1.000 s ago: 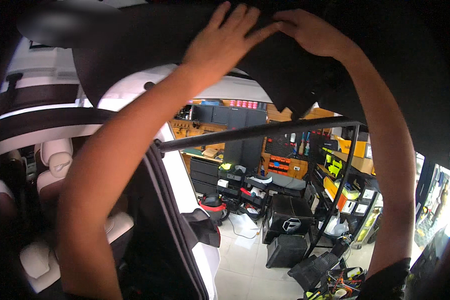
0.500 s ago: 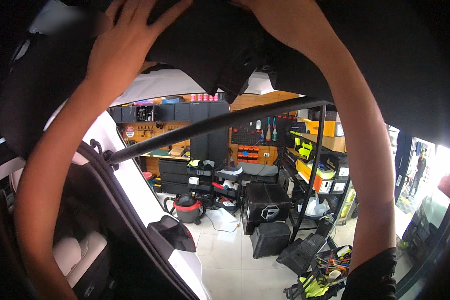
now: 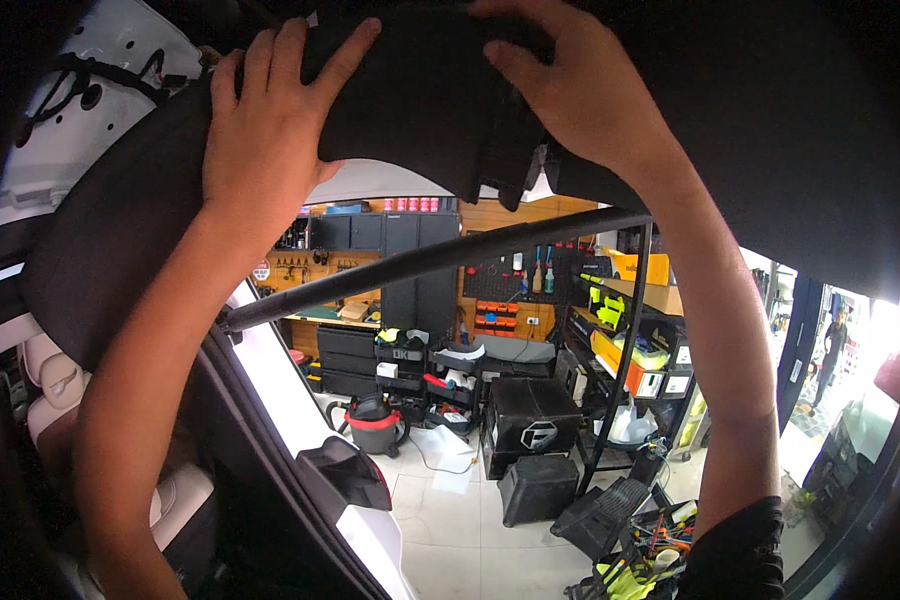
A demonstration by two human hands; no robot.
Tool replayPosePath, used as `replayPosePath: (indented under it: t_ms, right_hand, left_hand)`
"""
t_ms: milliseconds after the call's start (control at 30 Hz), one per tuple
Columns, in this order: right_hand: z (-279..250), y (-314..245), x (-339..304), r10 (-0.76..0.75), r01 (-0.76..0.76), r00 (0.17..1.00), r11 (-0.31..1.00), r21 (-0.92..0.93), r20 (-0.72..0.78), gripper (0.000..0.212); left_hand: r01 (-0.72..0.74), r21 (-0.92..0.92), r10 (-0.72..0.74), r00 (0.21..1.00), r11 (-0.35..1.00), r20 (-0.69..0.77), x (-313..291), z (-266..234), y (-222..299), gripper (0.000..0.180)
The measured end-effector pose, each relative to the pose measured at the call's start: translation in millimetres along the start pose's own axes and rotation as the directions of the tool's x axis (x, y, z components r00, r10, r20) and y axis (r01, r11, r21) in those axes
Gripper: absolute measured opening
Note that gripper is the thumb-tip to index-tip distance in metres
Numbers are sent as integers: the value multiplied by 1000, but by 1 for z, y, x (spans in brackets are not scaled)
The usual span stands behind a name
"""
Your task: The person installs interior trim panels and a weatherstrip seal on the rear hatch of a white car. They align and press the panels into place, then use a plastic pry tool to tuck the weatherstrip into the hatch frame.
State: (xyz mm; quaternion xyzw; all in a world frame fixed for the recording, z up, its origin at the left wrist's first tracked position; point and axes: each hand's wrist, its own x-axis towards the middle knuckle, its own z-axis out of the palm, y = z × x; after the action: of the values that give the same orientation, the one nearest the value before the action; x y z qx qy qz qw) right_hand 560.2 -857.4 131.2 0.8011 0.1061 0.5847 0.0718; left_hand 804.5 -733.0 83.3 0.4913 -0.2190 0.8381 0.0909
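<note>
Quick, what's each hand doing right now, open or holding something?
Left hand: open, spread against the black panel.
Right hand: thumb out; whether it grips the panel can't be told.

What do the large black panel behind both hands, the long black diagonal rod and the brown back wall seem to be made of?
Large black panel: perhaps fabric-covered board or plastic; its even, matte surface leaves this open.
Long black diagonal rod: probably coated metal or plastic, smooth, with faint sheen.
Brown back wall: likely wood or imitation, fairly matte, judging by its warm colour.
</note>
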Motion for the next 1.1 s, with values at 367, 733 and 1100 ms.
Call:
replayPosePath:
  t_ms: [367, 733, 1100]
  right_hand:
    - [5, 16, 21, -58, 57, 998, 975, -216, 1, 37]
    - [-8, -63, -23, 127, 52, 916, 902, 428, -380, 37]
    - [137, -63, -230, 128, -559, 775, 595, 577, 619, 111]
  left_hand:
    - [12, 86, -21, 994, 996, 105, 5, 6, 6, 133]
    - [315, -100, -309, 949, 944, 65, -8, -36, 0, 138]
    - [579, -563, -580, 789, 590, 205, -35, -102, 37, 107]
